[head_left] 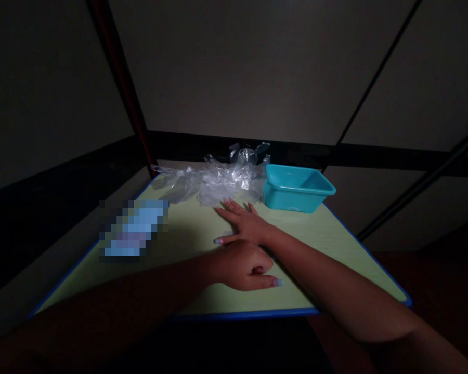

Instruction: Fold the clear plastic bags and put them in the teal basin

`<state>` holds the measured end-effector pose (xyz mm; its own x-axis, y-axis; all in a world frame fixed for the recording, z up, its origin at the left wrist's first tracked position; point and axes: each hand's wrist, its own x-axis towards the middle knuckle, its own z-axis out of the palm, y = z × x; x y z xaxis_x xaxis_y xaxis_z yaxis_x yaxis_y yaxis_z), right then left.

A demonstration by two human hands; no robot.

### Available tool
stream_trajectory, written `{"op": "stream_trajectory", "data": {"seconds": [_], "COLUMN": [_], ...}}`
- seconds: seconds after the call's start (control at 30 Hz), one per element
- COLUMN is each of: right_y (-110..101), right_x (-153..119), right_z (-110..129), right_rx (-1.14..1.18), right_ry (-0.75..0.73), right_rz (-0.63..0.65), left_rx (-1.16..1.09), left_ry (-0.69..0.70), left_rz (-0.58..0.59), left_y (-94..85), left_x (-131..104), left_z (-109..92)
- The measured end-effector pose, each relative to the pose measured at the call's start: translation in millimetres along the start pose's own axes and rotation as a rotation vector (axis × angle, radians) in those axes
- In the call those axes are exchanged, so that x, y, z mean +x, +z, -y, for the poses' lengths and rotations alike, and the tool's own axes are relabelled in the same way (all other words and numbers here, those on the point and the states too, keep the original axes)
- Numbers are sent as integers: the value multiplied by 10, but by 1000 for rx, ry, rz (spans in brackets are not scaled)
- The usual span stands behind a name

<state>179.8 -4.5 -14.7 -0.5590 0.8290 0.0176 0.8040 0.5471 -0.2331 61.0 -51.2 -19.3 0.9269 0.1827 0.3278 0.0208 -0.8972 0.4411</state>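
Note:
My left hand [245,265] is curled over the near middle of the table, its thumb stretched to the right. Whatever its closed fingers hold, if anything, is hidden. Just beyond it my right hand [246,223] lies with fingers spread on the tabletop, holding nothing. A faint clear patch shows beside the right thumb, too small to identify. Past the right fingertips lies a heap of crumpled clear plastic bags [234,179]. To the right of the heap stands a turquoise plastic basket [292,199]; its floor is hidden.
The pale green table [315,234] has a blue edge. On its left side lies a bluish object [136,228], blurred by pixels. Dark-trimmed panels [234,67] rise behind the table, and another wall stands close on the left.

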Motion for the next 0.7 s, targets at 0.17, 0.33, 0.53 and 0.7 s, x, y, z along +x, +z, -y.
{"op": "stream_trajectory", "data": {"seconds": [0.17,0.33,0.53,0.7], "right_y": [15,-20,-157,-206], "right_x": [71,32,-131,-213], "right_z": [-10,-34,-185,-124], "right_rx": [0,9,74,173], "right_ry": [142,165,-24,-338], "right_rz": [-101,-281,-410,-243], "left_rx": [-326,-492,-760,-945], "left_ry": [-114,-185,-271,-459], "left_rz": [18,-73,-716,-1063], "left_y": [1,-49,-388,-525], "left_x": [57,12,-58,-82], "left_z": [52,8,257,569]}}
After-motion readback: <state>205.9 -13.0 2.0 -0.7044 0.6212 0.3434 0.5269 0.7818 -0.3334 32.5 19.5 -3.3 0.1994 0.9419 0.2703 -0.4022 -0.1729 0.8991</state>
